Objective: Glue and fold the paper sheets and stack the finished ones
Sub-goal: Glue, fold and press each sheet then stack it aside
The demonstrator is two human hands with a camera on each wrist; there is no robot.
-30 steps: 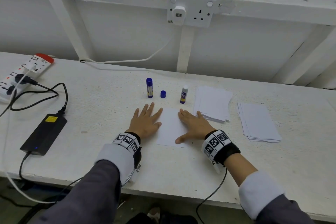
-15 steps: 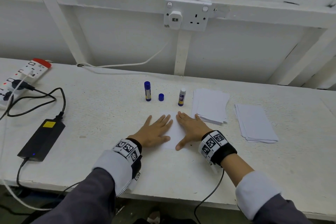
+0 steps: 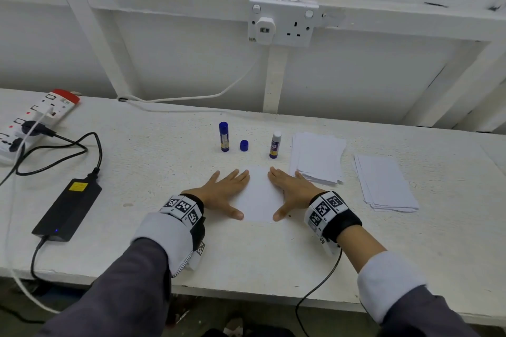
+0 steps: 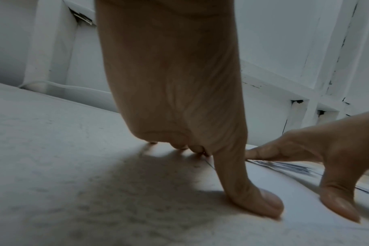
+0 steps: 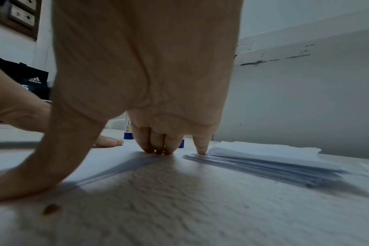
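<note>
A folded white paper sheet (image 3: pixel 258 195) lies flat on the table in front of me. My left hand (image 3: pixel 223 194) presses flat on its left edge, fingers straight and spread. My right hand (image 3: pixel 291 193) presses flat on its right edge, thumb (image 5: pixel 21 179) stretched out along the near side. Behind the sheet stand a capped glue stick (image 3: pixel 224 136), a loose blue cap (image 3: pixel 244 145) and an uncapped glue stick (image 3: pixel 275 144). A stack of paper sheets (image 3: pixel 317 157) lies just right of my right hand, and a second stack (image 3: pixel 383 183) lies farther right.
A black power adapter (image 3: pixel 68 208) with cables lies at the left, and a power strip (image 3: pixel 35 120) sits at the far left. A wall socket (image 3: pixel 282 23) is mounted above the white table (image 3: pixel 164 167). The table's front edge runs close below my wrists.
My hands slid together over the sheet half a second ago, then moved apart to its left and right edges. The view has shifted a little.
</note>
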